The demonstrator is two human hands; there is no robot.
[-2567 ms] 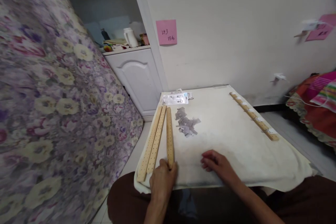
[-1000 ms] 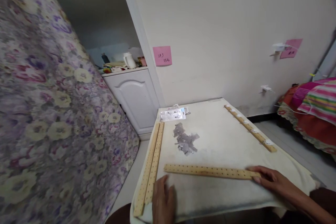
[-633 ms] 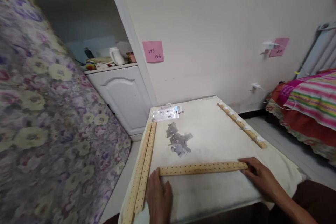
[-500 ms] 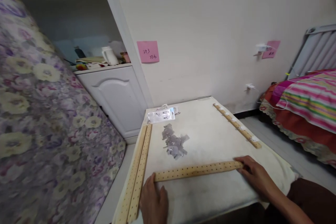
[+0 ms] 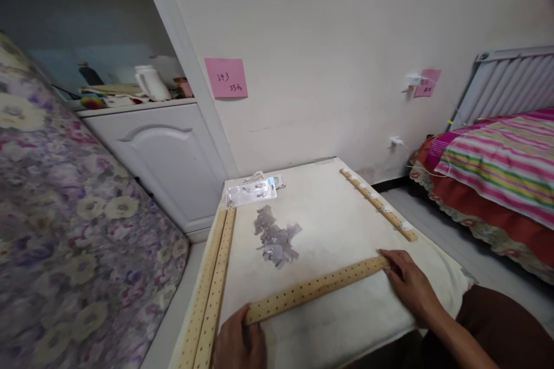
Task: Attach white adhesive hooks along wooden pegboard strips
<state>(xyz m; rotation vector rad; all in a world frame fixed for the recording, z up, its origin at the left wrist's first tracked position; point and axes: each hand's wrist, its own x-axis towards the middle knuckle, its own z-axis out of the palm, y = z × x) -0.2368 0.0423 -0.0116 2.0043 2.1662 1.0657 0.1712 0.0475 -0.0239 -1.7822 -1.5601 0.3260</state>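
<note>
A perforated wooden strip (image 5: 315,289) lies crosswise on the white cloth-covered table (image 5: 341,213). My left hand (image 5: 237,345) rests at its left end, fingers curled against it. My right hand (image 5: 409,285) lies at its right end, fingertips flat on the wood. Two more perforated strips (image 5: 208,294) lie side by side along the table's left edge. Another strip with small white pieces on it (image 5: 377,204) runs along the right edge. A heap of small clear packets (image 5: 274,237) sits in the middle, beyond the held strip.
A clear plastic blister pack (image 5: 251,191) lies at the table's far left corner. A floral mattress (image 5: 64,225) leans at the left, a white cabinet (image 5: 164,155) stands behind. A bed with a striped blanket (image 5: 497,161) is at the right, with a radiator (image 5: 506,81).
The strip that lay lengthwise by the left pair now lies crosswise between both hands, its right end tilted away from me. My view has turned right.
</note>
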